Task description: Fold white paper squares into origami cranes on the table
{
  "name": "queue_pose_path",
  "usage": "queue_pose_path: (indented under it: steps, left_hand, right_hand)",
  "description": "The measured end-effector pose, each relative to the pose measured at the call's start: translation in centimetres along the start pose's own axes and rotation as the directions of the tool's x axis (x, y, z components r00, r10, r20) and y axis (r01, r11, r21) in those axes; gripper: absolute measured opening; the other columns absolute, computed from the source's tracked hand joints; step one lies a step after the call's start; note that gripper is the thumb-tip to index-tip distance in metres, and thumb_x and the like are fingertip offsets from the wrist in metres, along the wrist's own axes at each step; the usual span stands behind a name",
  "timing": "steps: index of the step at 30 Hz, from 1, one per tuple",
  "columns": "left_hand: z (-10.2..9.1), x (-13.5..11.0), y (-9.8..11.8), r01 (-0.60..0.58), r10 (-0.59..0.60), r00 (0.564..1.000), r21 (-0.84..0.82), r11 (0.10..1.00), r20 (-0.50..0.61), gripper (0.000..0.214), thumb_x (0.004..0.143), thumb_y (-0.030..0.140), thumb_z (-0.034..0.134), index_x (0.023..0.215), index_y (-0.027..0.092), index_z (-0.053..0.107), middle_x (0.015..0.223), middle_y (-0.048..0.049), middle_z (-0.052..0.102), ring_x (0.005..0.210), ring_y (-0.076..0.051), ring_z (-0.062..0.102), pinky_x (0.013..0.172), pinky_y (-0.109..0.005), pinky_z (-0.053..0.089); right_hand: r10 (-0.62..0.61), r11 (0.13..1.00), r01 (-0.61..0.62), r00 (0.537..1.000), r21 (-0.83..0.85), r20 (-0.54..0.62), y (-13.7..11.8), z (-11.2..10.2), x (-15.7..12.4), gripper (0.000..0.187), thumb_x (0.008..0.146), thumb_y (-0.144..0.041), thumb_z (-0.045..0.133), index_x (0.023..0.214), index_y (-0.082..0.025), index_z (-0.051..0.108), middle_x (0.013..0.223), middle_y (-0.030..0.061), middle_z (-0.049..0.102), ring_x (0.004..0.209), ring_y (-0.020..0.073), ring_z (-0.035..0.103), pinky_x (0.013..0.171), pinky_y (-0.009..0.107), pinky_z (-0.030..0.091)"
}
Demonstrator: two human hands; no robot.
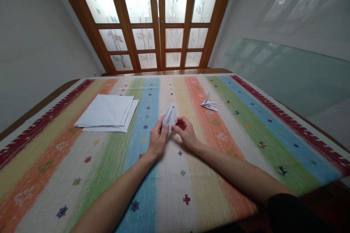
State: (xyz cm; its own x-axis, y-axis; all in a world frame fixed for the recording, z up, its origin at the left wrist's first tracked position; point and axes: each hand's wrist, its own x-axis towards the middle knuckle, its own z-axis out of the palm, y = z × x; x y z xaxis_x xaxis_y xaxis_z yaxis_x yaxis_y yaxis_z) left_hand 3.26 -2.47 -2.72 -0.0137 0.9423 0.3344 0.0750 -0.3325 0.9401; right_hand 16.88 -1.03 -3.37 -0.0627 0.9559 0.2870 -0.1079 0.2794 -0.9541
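A partly folded piece of white paper [170,117] stands pointed upward above the striped tablecloth [82,167], near the table's middle. My left hand [157,139] pinches its lower left side, fingers closed on it. My right hand [186,131] pinches the lower right corner of the same paper, fingers curled. Both forearms reach in from the bottom of the view.
A stack of white paper sheets [108,113] lies to the left. A small finished folded paper figure [209,104] rests to the right on an orange stripe. A wooden glazed door [161,22] stands beyond the table, with a glass panel [287,76] at the right wall.
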Motion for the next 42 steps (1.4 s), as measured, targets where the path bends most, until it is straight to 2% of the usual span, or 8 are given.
queue_pose_path:
  steps: [5,9,14,22,25,30,34,42]
  left_hand:
    - [0.0,-0.2,0.3,-0.113,0.110,0.994,0.108,0.988,0.028,0.043,0.087,0.036,0.057,0.127,0.019,0.058,0.115,-0.0107,0.065,0.105,-0.022,0.060,0.095,-0.040,0.046]
    - [0.3,-0.5,0.0,-0.080,0.082,0.994,0.033,0.996,-0.079,0.050,0.082,0.029,0.065,0.129,0.021,0.048,0.114,-0.0082,0.063,0.083,-0.014,0.062,0.079,-0.031,0.050]
    - [0.3,-0.4,0.0,-0.111,0.112,0.992,0.025,0.994,-0.061,0.022,0.080,0.025,0.066,0.100,0.020,0.059,0.111,-0.0070,0.066,0.086,-0.015,0.063,0.080,-0.030,0.050]
    - [0.2,0.2,0.9,-0.038,0.037,0.997,-0.007,0.999,-0.073,0.013,0.076,0.029,0.068,0.082,0.018,0.070,0.092,-0.0056,0.071,0.082,-0.016,0.064,0.076,-0.028,0.049]
    - [0.2,0.4,1.0,0.070,-0.081,0.993,-0.122,0.990,-0.087,0.017,0.071,0.032,0.070,0.077,0.017,0.069,0.080,-0.0040,0.070,0.073,-0.015,0.062,0.071,-0.028,0.049]
    - [0.3,0.7,0.8,0.208,-0.259,0.957,-0.313,0.927,-0.131,0.024,0.062,0.029,0.075,0.075,0.017,0.058,0.065,0.0025,0.061,0.059,-0.011,0.056,0.061,-0.023,0.046]
    - [0.2,0.7,0.8,0.195,-0.242,0.963,-0.317,0.928,-0.115,0.027,0.062,0.024,0.074,0.076,0.019,0.052,0.066,0.0048,0.057,0.059,-0.009,0.055,0.059,-0.021,0.045]
    - [0.1,0.6,0.8,0.216,-0.211,0.976,-0.199,0.956,0.049,0.028,0.073,0.025,0.062,0.098,0.018,0.070,0.083,-0.0029,0.069,0.070,-0.014,0.062,0.069,-0.027,0.051]
  right_hand:
    - [0.016,0.999,-0.015,0.999,0.038,-0.030,0.1,0.2,-0.1,0.025,0.072,-0.041,0.072,0.081,-0.021,0.060,0.077,0.0006,0.063,0.071,0.0166,0.059,0.068,0.030,0.049]
    - [0.042,0.998,-0.039,0.998,0.051,-0.052,0.2,0.1,0.0,0.022,0.072,-0.036,0.072,0.083,-0.020,0.064,0.081,0.0023,0.067,0.075,0.0184,0.062,0.071,0.032,0.051]
    - [0.050,0.998,-0.045,0.995,0.054,-0.088,0.2,0.1,0.2,0.019,0.068,-0.028,0.071,0.083,-0.019,0.065,0.080,0.0024,0.069,0.072,0.0178,0.063,0.069,0.032,0.052]
    - [0.044,0.991,-0.030,0.993,0.129,-0.113,-0.3,0.2,0.2,0.040,0.066,-0.031,0.077,0.097,-0.024,0.052,0.080,-0.0009,0.070,0.072,0.0172,0.067,0.069,0.031,0.054]
    - [0.079,0.984,-0.059,0.990,0.168,-0.115,-0.6,0.3,0.1,0.049,0.068,-0.033,0.076,0.107,-0.025,0.048,0.072,-0.0036,0.069,0.062,0.0150,0.064,0.061,0.028,0.051]
    - [0.083,0.989,-0.067,0.989,0.130,-0.120,-1.1,0.2,0.0,0.043,0.072,-0.037,0.071,0.106,-0.023,0.048,0.056,-0.0091,0.059,0.049,0.0115,0.055,0.049,0.023,0.043]
    - [0.086,0.994,-0.075,0.986,0.081,-0.142,-1.2,-0.1,0.2,0.037,0.070,-0.037,0.072,0.094,-0.025,0.046,0.052,-0.0110,0.055,0.044,0.0105,0.051,0.045,0.022,0.039]
    - [-0.016,0.999,0.014,0.998,-0.038,-0.058,-1.1,-0.7,0.7,0.021,0.077,-0.042,0.064,0.078,-0.023,0.055,0.065,-0.0027,0.056,0.058,0.0132,0.053,0.054,0.026,0.045]
